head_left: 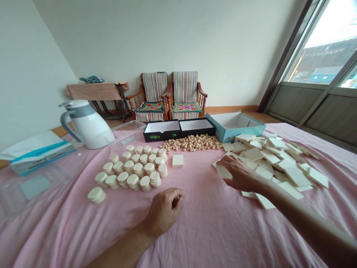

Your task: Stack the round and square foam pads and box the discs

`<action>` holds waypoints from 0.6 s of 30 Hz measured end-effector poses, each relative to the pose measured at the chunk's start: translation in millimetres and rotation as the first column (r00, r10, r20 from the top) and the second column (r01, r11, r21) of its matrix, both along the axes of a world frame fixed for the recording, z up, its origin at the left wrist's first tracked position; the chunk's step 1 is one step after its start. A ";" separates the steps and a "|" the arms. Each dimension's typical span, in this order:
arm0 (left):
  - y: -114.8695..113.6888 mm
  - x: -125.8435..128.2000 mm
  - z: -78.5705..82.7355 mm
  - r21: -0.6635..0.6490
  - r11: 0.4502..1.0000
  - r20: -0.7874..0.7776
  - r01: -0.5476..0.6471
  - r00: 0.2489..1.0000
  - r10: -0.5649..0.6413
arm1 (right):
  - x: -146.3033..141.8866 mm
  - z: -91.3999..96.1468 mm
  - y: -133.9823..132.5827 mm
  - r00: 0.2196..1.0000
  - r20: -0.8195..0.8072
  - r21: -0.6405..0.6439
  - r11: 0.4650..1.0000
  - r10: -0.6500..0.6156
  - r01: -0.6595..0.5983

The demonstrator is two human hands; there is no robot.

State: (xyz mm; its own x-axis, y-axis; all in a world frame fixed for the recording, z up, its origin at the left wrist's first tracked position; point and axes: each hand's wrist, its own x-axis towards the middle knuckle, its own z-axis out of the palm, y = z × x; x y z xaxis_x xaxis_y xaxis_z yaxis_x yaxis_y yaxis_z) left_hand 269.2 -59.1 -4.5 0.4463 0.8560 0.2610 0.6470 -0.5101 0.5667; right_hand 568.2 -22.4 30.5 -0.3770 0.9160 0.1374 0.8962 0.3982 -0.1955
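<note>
My left hand [166, 210] rests on the pink cloth in the middle, its fingers curled into a loose fist with nothing visible in it. On the right, my right hand [238, 173] reaches over the near left side of a heap of thin pale square tiles [295, 175]. Its fingers and thumb are on a square tile [224, 172] at the heap's edge; part of that tile is hidden under the hand. A small squared stack of tiles [177, 160] stands alone beyond my left hand. Left of it are several short stacks of pale round discs [138, 169].
Small wooden pieces [195, 142] lie in a pile before two black open boxes [163, 136]. A light blue box [237, 130] stands behind the tiles. At left are a white jug [86, 124], a clear plastic tray [129, 134] and a tissue pack [41, 154].
</note>
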 end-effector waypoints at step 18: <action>-2.1 -1.9 1.8 -0.055 0.998 -0.011 -0.006 1.000 0.005 | -139.1 -19.1 106.0 0.962 -0.245 -0.061 0.989 0.117 -0.136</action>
State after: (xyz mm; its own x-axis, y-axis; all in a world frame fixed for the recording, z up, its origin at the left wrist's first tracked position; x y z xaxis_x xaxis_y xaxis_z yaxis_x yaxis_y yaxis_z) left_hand 267.3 -61.2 -2.7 0.4441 0.8714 0.2087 0.6560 -0.4748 0.5867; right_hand 429.1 83.6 11.4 -0.4552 0.8741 0.1697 0.7620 0.4810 -0.4335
